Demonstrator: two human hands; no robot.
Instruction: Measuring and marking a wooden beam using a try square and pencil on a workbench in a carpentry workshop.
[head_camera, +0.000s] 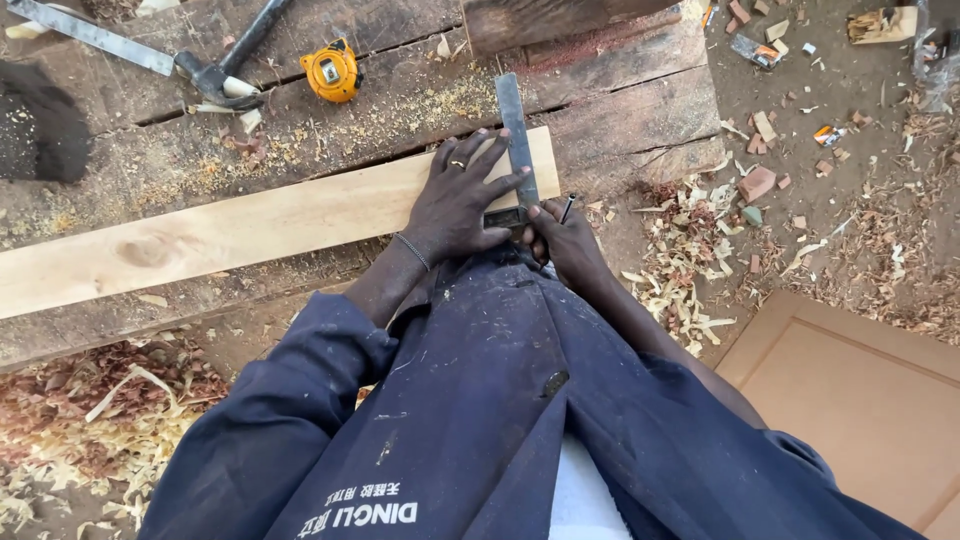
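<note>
With the left hand (458, 205) spread flat, fingers apart, pinning the try square (516, 140) across the pale plank (250, 225) at frame centre, and the right hand (568, 240) pinched on a pencil (567, 207), any slip of the square likely skews the line

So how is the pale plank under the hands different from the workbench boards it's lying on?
The pale plank is light, clean and smooth-faced; the workbench boards are dark, weathered and cracked. The plank's top is nearly bare, while the boards carry sawdust, a yellow tape measure and a hammer. The left hand presses on the plank. Both are wood, lying flat.
</note>
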